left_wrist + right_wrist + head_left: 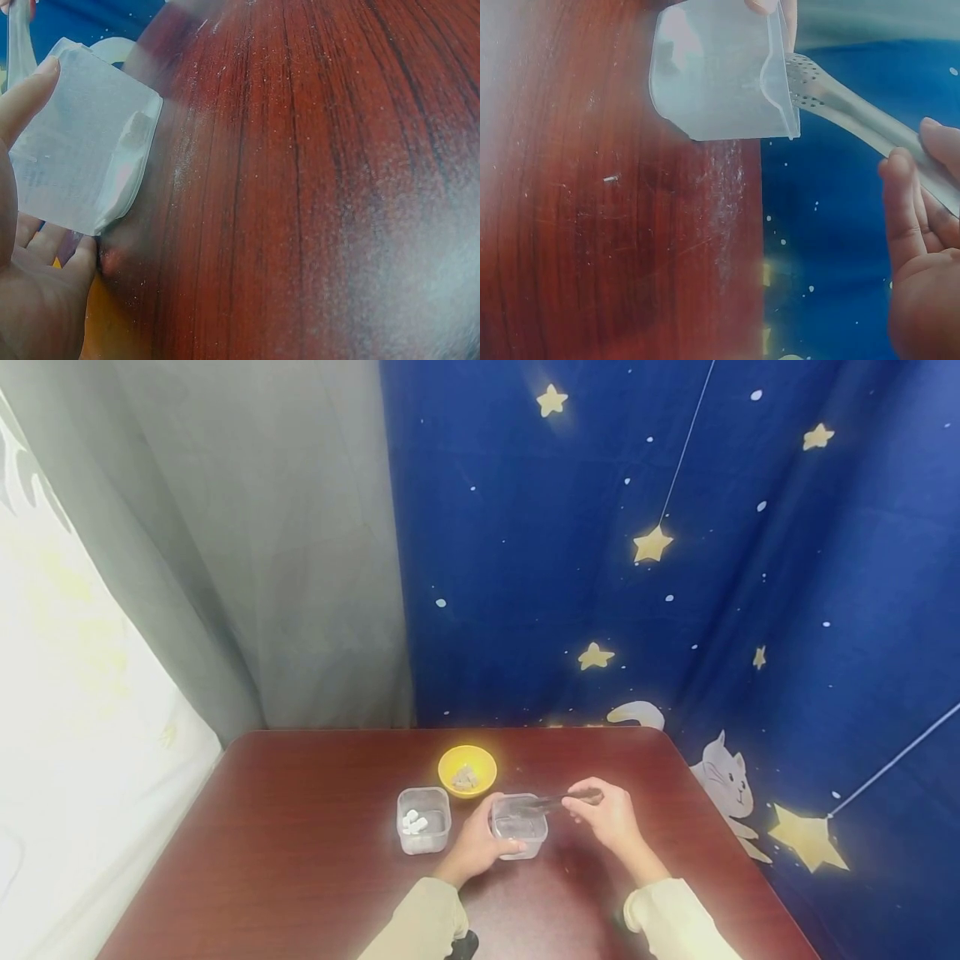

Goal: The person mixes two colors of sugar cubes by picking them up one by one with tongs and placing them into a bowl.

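A clear square plastic container [529, 847] is gripped by my left hand [476, 842], thumb on the near side and fingers round the left side. My right hand [609, 817] holds metal tongs [855, 112] between thumb and fingers. Their perforated ends reach the container's mouth in the right wrist view, and part of them is hidden behind its rim. In the left wrist view, a whitish piece [135, 129] shows through the container wall. The container's base faces that camera, with my left thumb [34, 94] against it.
Left of my left hand stands a second clear container [425, 845] with several white pieces [414, 822] in it. A yellow bowl [450, 762] holding greyish-brown lumps [465, 778] sits behind. All are on a dark red wooden table [315, 843], with curtains behind its far edge.
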Tool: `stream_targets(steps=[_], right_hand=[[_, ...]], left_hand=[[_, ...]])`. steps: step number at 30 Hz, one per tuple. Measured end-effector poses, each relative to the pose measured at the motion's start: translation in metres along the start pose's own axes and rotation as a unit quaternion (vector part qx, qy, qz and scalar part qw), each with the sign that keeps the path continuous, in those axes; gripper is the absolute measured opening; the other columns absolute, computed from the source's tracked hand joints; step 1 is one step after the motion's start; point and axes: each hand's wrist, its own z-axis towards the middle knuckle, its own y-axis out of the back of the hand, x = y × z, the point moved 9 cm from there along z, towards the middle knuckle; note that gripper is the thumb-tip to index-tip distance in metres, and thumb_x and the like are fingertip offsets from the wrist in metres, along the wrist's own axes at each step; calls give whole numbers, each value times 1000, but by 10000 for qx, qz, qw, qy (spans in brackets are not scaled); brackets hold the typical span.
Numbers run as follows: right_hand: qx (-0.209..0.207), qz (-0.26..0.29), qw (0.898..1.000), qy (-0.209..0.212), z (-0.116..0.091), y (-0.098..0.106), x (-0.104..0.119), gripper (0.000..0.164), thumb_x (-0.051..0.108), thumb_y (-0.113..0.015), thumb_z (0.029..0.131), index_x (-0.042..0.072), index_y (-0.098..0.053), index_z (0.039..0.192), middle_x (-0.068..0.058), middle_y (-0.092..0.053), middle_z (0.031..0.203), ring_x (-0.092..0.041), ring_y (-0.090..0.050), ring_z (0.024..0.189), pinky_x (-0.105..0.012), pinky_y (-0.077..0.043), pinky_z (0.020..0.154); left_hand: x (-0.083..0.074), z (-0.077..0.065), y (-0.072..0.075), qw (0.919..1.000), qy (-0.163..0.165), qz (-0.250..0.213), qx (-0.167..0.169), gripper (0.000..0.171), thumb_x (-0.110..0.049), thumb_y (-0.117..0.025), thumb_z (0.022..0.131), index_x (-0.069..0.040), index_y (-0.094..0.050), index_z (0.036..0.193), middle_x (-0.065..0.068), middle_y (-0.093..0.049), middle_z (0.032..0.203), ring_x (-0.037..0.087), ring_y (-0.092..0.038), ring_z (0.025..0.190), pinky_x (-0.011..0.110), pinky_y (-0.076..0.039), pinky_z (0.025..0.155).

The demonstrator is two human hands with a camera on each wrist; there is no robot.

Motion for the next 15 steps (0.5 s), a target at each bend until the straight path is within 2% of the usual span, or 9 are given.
stream_targets(steps=[6, 12, 15], right_hand=[[-140, 204, 9997, -24, 1, 3, 2, 13, 7, -81, 78, 5, -70, 86, -6, -68, 69, -28, -67, 60, -44, -56, 58], [-175, 339, 9992, 122, -4, 7, 37, 14, 0, -77, 80, -3, -69, 90, -13, -69, 71, -39, -67, 64, -36, -56, 56], [-208, 496, 9985, 47, -4, 8, 45, 15, 0, -77, 80, -4, -69, 93, -15, -70, 75, -44, -67, 68, -40, -57, 59]], left_hand=[[2, 0, 0, 10000, 93, 3, -5, 86, -30, -90, 64, -13, -47, 137, 2, -59, 122, 26, -57, 111, 48, -41, 97], [3, 1, 0, 9999, 135, 105, -17, 90, -33, -90, 65, -9, -44, 139, 8, -57, 128, 27, -54, 116, 49, -40, 100], [3, 0, 0, 9998, 153, 85, -6, 91, -33, -90, 65, -9, -44, 140, 9, -57, 129, 27, -54, 116, 49, -40, 100]])
